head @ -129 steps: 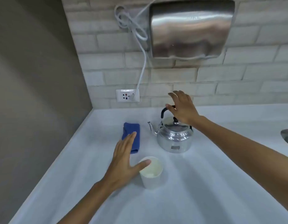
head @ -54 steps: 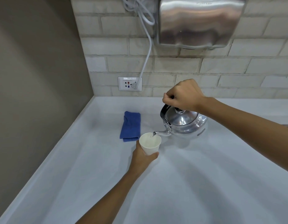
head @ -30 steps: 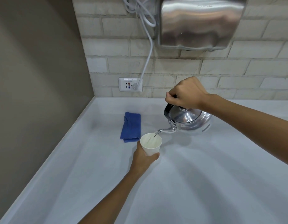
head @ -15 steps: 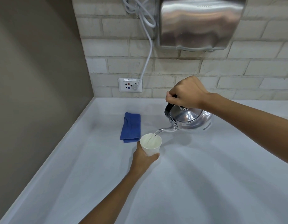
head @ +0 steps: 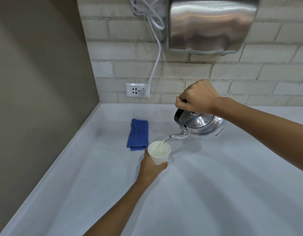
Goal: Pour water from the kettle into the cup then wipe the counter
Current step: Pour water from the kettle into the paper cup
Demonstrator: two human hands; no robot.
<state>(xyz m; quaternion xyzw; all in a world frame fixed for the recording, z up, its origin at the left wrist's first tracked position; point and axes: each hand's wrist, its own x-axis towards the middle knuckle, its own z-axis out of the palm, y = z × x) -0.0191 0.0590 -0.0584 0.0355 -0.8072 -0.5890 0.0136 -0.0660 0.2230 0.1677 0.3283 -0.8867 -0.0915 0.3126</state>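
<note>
While the polished steel kettle (head: 201,124) was held tilted by the right hand (head: 196,97), its grip closed on the black handle, water ran into the white paper cup (head: 158,153), clasped low by the left hand (head: 151,165) above the pale worktop (head: 215,193). The cup was judged thin-walled and crushable; the folded blue cloth (head: 138,134) lay just beside.

Bright even light, soft shadows, wide-angle curvature

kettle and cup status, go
Right hand shut on kettle handle, tilted, pouring. Left hand shut on cup, stream landing inside. Cloth untouched on counter. Nothing in the way.
</note>
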